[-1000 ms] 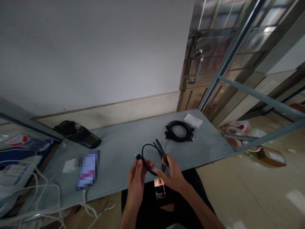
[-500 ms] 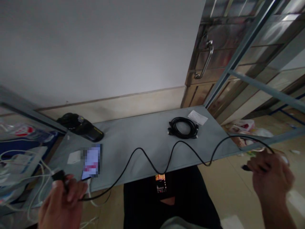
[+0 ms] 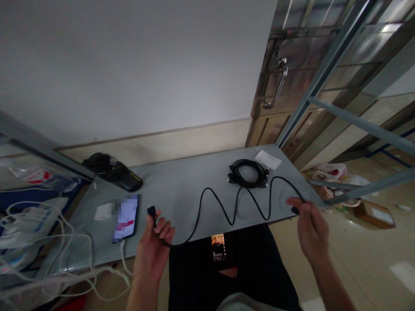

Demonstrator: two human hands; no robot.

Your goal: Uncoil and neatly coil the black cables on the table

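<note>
Thin black cable [image 3: 231, 224], uncoiled, wavy, held near both ends, dark plug [image 3: 151, 211] at left

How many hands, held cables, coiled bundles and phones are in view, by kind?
Hands: 2 (left hand, right hand)
Held black cable: 1
Coiled black bundle: 1
Phones: 2 (table phone, lap phone)
Total: 6

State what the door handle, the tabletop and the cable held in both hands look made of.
Door handle: likely polished metal, given its bright highlights.
Tabletop: perhaps painted metal or laminate; matte, even grey leaves it open.
Held cable: probably black plastic or rubber sheathing, low sheen, bending in smooth waves.
</note>
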